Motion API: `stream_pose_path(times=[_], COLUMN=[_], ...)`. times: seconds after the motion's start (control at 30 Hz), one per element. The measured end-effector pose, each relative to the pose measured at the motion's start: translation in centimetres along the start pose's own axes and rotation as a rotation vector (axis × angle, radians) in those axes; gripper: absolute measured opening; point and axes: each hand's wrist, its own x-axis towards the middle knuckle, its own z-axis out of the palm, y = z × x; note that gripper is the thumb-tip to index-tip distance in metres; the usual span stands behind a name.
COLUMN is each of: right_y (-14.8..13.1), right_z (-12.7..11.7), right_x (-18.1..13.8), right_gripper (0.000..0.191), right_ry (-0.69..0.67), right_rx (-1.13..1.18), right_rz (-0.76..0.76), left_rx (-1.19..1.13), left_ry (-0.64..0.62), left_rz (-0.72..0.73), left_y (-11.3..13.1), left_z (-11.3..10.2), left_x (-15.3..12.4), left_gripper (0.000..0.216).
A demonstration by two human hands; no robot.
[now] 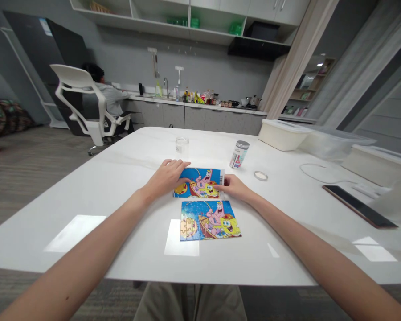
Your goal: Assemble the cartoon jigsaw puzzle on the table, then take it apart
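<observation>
My left hand (169, 176) grips the left side of a printed picture card (200, 180), its thumb lying over the front. My right hand (235, 187) pinches the card's right edge, near a barcode strip. Cartoon figures in a boat on a blue ground are printed on the card. Just below it, on the white table (127, 165), lies an assembled jigsaw puzzle (210, 220) with the same picture. Neither hand touches the puzzle. Piece lines show most clearly on its left part.
Beyond the hands stand a clear open jar (182, 145) and a printed canister (239, 154) with a silver lid. A metal ring (261, 176) lies to the right, then a dark phone-like slab (357, 206). White bins (282, 135) line the right edge. A person (108, 100) sits at the back left.
</observation>
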Motion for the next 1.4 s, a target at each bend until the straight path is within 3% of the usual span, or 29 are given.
stream_pose_path(times=[0.63, 0.73, 0.83, 1.03, 1.17, 1.4], right_y=[-0.6, -0.6, -0.9, -1.8, -1.6, -1.2], right_z=[-2.1, -2.1, -2.2, -2.1, -2.1, -2.2], right_x=[-1.0, -1.0, -1.0, -1.4, -1.4, -1.2], right_gripper=[0.045, 0.045, 0.044, 0.039, 0.037, 0.035], right_ry=[-0.191, -0.187, -0.189, -0.212, -0.209, -0.227], right_rx=[-0.027, -0.053, -0.076, -0.101, -0.125, -0.128], right_rz=[0.032, 0.015, -0.01, -0.014, -0.013, -0.009], left_rx=[-0.183, -0.206, -0.299, -0.687, -0.802, -0.89], left_ry=[-0.137, -0.11, -0.114, -0.422, -0.553, -0.566], left_rz=[-0.062, 0.023, 0.215, 0.622, 0.657, 0.61], left_y=[1.9, 2.2, 4.3, 11.4, 13.3, 13.1], left_z=[-0.4, -0.8, -2.0, -4.9, -5.3, -4.7], left_x=[-0.8, -0.6, -0.1, -0.5, -1.2, -1.3], left_gripper=[0.052, 0.057, 0.054, 0.059, 0.055, 0.058])
